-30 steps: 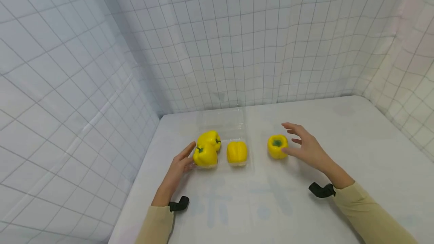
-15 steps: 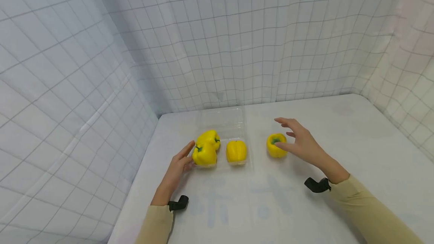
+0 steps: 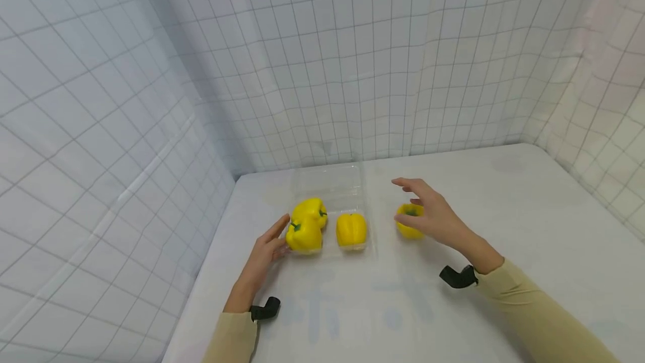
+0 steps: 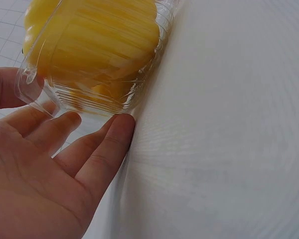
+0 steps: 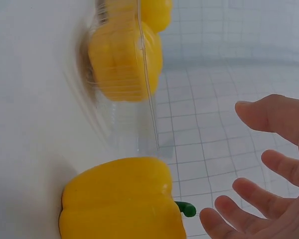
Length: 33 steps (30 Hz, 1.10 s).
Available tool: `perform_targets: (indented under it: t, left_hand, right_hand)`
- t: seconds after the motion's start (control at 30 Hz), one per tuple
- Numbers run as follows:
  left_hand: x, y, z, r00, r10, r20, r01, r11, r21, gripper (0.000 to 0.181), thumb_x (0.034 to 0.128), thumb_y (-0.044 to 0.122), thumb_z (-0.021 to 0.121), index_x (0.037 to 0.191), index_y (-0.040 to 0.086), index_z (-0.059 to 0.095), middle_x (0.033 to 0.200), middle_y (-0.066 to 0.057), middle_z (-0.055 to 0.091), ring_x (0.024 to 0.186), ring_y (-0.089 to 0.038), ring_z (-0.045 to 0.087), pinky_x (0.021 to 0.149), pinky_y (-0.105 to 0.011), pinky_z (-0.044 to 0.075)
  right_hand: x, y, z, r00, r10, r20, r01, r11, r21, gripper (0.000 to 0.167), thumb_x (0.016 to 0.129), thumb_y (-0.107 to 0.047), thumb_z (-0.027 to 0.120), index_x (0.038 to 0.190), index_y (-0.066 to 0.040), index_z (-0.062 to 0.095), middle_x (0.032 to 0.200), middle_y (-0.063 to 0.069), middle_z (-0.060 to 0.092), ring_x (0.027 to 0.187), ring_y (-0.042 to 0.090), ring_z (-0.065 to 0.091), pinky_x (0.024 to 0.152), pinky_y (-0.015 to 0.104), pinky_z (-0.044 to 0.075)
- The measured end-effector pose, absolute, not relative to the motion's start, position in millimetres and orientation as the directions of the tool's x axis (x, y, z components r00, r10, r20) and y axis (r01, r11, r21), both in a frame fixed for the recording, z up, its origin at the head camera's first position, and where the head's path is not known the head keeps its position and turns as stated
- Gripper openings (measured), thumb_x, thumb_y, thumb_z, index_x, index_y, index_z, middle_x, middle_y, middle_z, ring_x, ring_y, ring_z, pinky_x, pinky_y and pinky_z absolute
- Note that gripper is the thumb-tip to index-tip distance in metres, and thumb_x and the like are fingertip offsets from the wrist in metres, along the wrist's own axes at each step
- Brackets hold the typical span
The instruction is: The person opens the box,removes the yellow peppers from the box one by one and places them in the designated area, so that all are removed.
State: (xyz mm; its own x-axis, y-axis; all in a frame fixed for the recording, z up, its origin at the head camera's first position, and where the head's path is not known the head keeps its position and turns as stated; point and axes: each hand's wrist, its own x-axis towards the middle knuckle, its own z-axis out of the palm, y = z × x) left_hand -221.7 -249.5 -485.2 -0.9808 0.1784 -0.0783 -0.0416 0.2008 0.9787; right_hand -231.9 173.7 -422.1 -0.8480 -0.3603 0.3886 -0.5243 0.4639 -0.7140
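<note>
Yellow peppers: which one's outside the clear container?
The rightmost pepper, standing stem up on the white table by the right hand; the other three peppers sit inside the clear container.

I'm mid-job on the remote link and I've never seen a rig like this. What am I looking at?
No machine here: a person works bare-handed. One picture comes from a head camera looking forward and down; the others come from cameras worn on each wrist, so they look turned sideways. On the white table stands a clear plastic container, lid open, with three yellow peppers inside. A fourth pepper stands outside it, to the right. The left hand touches the container's side. The right hand, its grip open and empty, is over the fourth pepper without touching it. Nothing is lifted.
</note>
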Motion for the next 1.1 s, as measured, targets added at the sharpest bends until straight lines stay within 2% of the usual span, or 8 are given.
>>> perform_targets:
  t: [0.37,0.67,0.87,1.1]
  left_hand:
    - [-220.5,-249.8,-486.0,-0.979,0.187,-0.078,-0.037,0.211,0.977,0.059,0.1023,0.025,0.051,0.158,0.028,0.034,0.161,0.013,0.03,0.15,-0.018,0.021,0.112,-0.05,0.037]
    - [-221.3,-250.3,-485.3,-0.981,0.173,-0.085,-0.05,0.196,0.979,0.058,0.1017,0.024,0.052,0.157,0.03,0.037,0.16,0.012,0.031,0.15,-0.018,0.021,0.112,-0.048,0.037]
    - [-221.4,-251.4,-486.4,-0.981,0.173,-0.084,-0.047,0.208,0.977,0.058,0.1012,0.026,0.052,0.157,0.03,0.037,0.16,0.012,0.031,0.15,-0.02,0.023,0.112,-0.05,0.037]
    - [-220.0,-249.5,-487.4,-0.982,0.168,-0.081,-0.044,0.21,0.977,0.058,0.1017,0.028,0.053,0.157,0.029,0.037,0.161,0.009,0.031,0.151,-0.022,0.02,0.112,-0.05,0.036]
  right_hand:
    - [-235.4,154.1,-424.2,-0.829,-0.408,0.383,-0.548,0.452,-0.704,0.071,0.086,-0.016,0.081,0.149,-0.017,0.046,0.143,0.0,0.049,0.126,0.022,0.047,0.101,0.047,0.049]
    - [-238.9,139.0,-430.4,-0.814,-0.433,0.389,-0.566,0.433,-0.702,0.069,0.086,-0.016,0.08,0.147,-0.018,0.048,0.141,-0.006,0.051,0.125,0.02,0.049,0.1,0.046,0.049]
    - [-236.8,129.8,-432.0,-0.809,-0.449,0.38,-0.566,0.418,-0.711,0.068,0.086,-0.014,0.079,0.147,-0.019,0.049,0.142,-0.007,0.05,0.127,0.019,0.049,0.1,0.05,0.049]
    - [-238.9,119.2,-439.4,-0.807,-0.482,0.34,-0.562,0.45,-0.694,0.068,0.087,-0.015,0.079,0.147,-0.019,0.048,0.145,-0.004,0.049,0.129,0.027,0.05,0.1,0.048,0.049]
